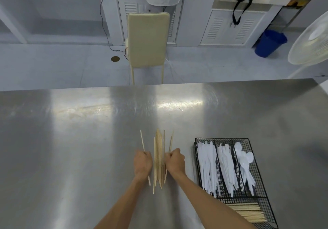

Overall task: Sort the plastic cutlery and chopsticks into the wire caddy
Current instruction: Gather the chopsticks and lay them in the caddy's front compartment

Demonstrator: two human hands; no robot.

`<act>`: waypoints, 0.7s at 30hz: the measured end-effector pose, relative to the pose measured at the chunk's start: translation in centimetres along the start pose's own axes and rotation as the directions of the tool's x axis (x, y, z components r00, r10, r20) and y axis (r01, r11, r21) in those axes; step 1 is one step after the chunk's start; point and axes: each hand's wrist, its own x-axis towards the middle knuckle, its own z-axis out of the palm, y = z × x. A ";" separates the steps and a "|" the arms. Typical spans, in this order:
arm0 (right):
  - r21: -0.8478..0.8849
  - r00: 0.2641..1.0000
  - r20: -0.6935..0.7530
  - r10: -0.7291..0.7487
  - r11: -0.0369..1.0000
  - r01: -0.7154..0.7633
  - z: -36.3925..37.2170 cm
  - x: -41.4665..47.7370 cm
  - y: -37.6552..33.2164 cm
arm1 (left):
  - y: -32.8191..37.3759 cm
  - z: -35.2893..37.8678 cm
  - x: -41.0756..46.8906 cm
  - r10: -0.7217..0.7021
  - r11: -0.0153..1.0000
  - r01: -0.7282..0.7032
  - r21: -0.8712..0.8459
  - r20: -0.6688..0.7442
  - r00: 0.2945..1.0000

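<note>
Several wooden chopsticks [158, 157] lie in a loose bundle on the steel table [79, 140], pointing away from me. My left hand [142, 164] is closed around a chopstick on the bundle's left side. My right hand [175, 161] is closed around chopsticks on its right side. The black wire caddy [253, 172] sits to the right. White plastic knives [206, 164], forks [226, 164] and spoons [245, 161] fill its three long compartments. More chopsticks [248, 212] lie crosswise in its near compartment.
A cream chair [148, 40] stands beyond the table's far edge. A white fan [312, 42] is at the far right, with a blue bucket [269, 43] on the floor beside it. A person in white stands at the back counter.
</note>
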 end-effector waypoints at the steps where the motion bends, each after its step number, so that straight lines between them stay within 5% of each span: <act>1: 0.080 1.000 -0.018 -0.009 0.997 0.011 -0.3 0.1 0.1 | 0.2 0.1 0.0 -0.004 1.000 0.005 -0.013 0.006 1.000; 6: 0.248 0.997 -0.035 0.066 0.967 -0.055 0.0 0.3 0.5 | -0.1 1.4 0.3 -0.041 0.999 0.039 0.025 0.073 0.996; 14: 0.178 0.972 -0.006 0.235 0.957 -0.230 2.0 1.0 -0.8 | -0.2 2.2 1.3 -0.145 0.989 0.144 0.020 0.111 0.983; 21: 0.191 0.958 0.068 0.277 0.939 -0.285 1.5 0.5 -2.1 | -0.5 2.0 1.7 -0.066 0.996 0.056 0.068 0.149 0.987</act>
